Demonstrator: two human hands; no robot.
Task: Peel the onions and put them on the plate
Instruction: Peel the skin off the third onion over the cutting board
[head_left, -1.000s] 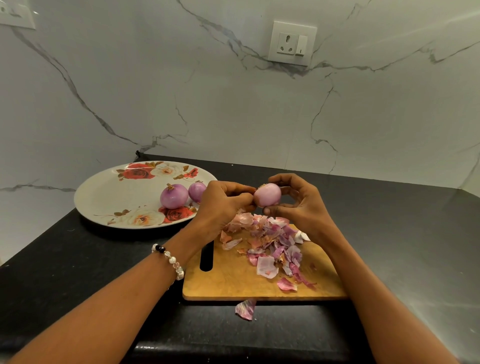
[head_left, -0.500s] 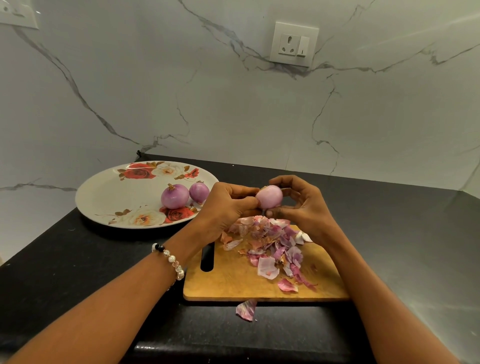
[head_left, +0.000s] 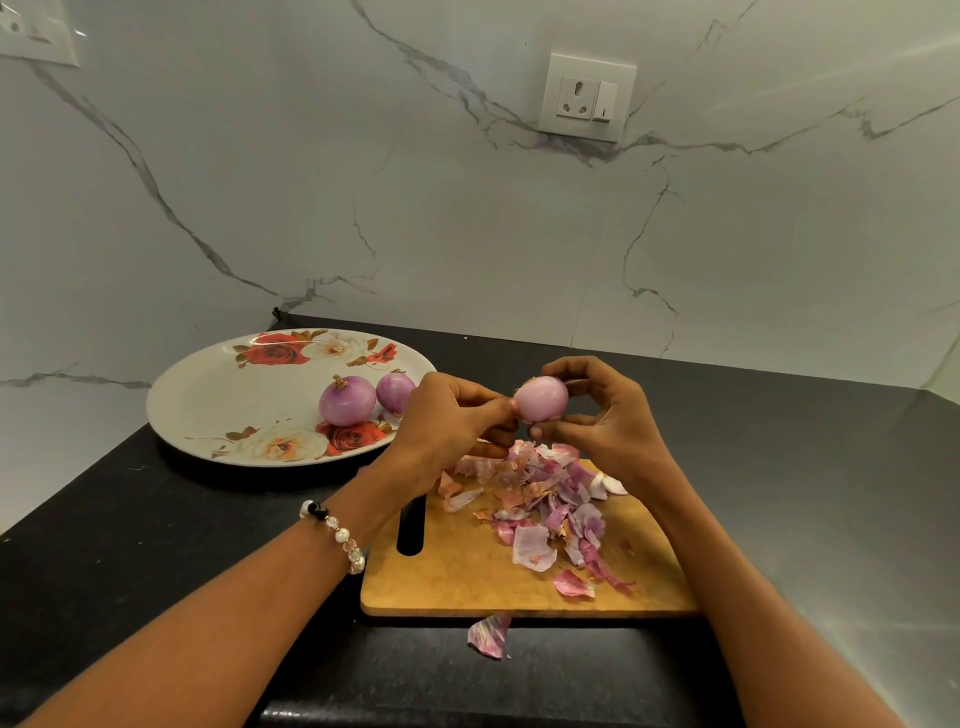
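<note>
Spanning the scene: black stone counter (head_left: 156, 545) under a white marble wall with a socket plate (head_left: 587, 97). Floral plate (head_left: 218, 395), left, bearing two peeled onions (head_left: 347, 401). Wooden cutting board (head_left: 457, 577) with slot handle, carrying a heap of onion skins (head_left: 545, 504); one skin (head_left: 489, 635) lies off its front edge. Left hand (head_left: 441, 426), beaded bracelet (head_left: 337, 535) at the wrist, pinching the side of a third onion (head_left: 541, 398). Right hand (head_left: 608, 415), fingers curled round that onion, held above the skins.

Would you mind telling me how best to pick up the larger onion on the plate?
Take the larger onion round its widest middle from above. It sits stem tuft up on the plate, with a smaller onion close on its right.
</note>
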